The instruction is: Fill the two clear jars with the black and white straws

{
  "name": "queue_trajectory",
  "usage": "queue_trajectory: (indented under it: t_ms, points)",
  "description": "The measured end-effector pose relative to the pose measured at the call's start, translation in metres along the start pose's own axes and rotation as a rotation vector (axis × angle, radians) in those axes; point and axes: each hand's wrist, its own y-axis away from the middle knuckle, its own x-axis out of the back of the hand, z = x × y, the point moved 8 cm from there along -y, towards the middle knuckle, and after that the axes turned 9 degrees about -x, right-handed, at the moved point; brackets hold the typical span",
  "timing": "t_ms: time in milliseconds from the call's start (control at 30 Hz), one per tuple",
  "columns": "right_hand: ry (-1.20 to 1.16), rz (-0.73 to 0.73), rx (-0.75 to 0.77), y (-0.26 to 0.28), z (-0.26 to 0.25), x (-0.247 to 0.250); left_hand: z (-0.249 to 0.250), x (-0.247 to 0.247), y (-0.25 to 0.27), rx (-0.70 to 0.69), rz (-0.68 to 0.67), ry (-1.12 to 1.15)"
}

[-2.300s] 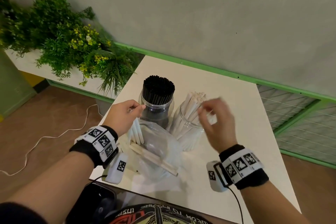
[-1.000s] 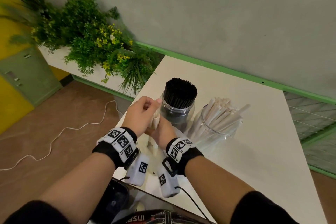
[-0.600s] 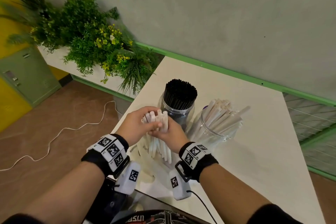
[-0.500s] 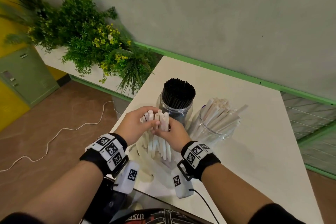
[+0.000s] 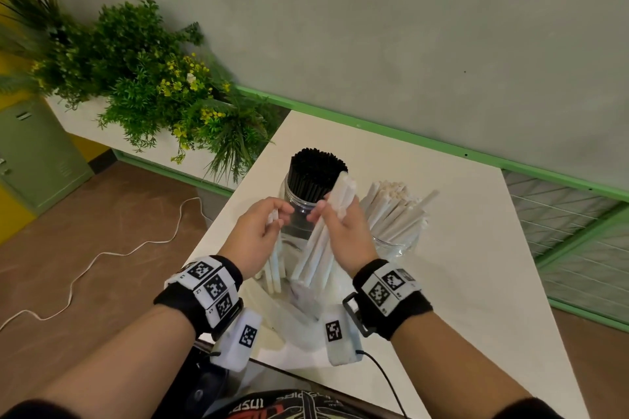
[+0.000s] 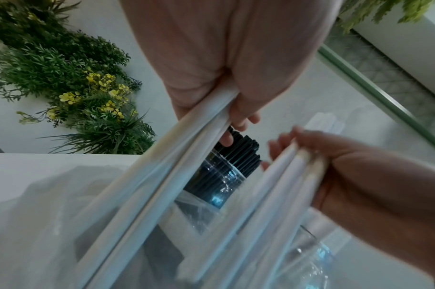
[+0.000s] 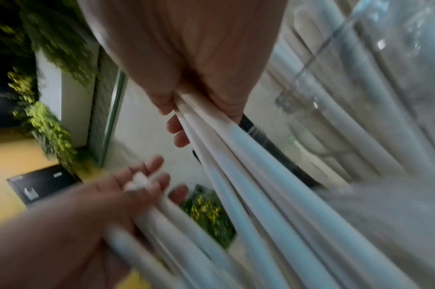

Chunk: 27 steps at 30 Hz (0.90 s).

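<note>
A person's two hands work over a white table [image 5: 459, 248], each with fingers curled round its own bunch of white straws. The left hand [image 5: 253, 235] holds a small bunch [image 5: 276, 265] just left of the black-straw jar [image 5: 299, 211]; the right hand [image 5: 347, 235] grips a larger bunch [image 5: 320, 248], tilted, its tips crossing in front of that jar's right side. Nearest the camera, a crumpled clear plastic bag [image 5: 299, 313] lies on the table below both hands. The head view alone shows both jars whole: black straws [image 5: 318, 167] pack the one, and white straws [image 5: 394, 211] splay from the second jar [image 5: 398, 245] just to its right. The left wrist view shows what the head view hides: the left thumb clamping its straws against the palm. The right wrist view is blurred. Beyond the black-straw jar stand green plants [image 5: 153, 85].
</note>
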Motion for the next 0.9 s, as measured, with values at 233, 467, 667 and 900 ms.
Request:
queue_trajectory:
  t_ms: [233,467,667,900]
  points:
    - [-0.265,0.253,0.156,0.013,-0.081,0.104,0.011,-0.010,-0.004,-0.044,-0.050,-0.104]
    - [-0.217,0.372,0.249,0.005,-0.098,0.155,0.013,-0.010,-0.006,-0.019,-0.060,-0.119]
    - [-0.087,0.385,0.149,-0.005,-0.061,0.145,0.006,-0.010,-0.006,0.009,-0.065,-0.135]
    - [0.264,0.451,-0.031,-0.011,-0.009,0.155,0.006,-0.010,-0.006,0.008,-0.061,-0.137]
